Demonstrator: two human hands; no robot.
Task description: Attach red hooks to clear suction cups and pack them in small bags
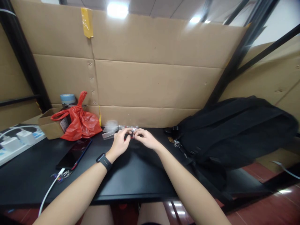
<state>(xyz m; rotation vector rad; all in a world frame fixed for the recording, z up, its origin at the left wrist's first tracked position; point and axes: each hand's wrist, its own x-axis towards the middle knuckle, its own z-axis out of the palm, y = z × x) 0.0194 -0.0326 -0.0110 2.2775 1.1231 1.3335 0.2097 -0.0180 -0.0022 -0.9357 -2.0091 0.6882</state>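
Note:
Over the black tabletop, my left hand point(121, 140) and my right hand point(147, 138) meet with fingers bent inward and fingertips pinched close together. Between them is a small shiny thing point(133, 136) with some red on it, too small and blurred for me to name its kind. Both hands seem to touch it. Just behind and left of my left hand lie clear plastic bags point(110, 127), flat on the table by the cardboard wall. A black watch point(104, 161) is on my left wrist.
Left on the black table point(140, 184) are a phone point(74, 153) with a white cable, a tied red plastic bag point(81, 123), a small cardboard box point(50, 126) and a power strip point(35, 137). A black backpack point(234, 131) fills the right side. Cardboard panels point(150, 84) stand behind.

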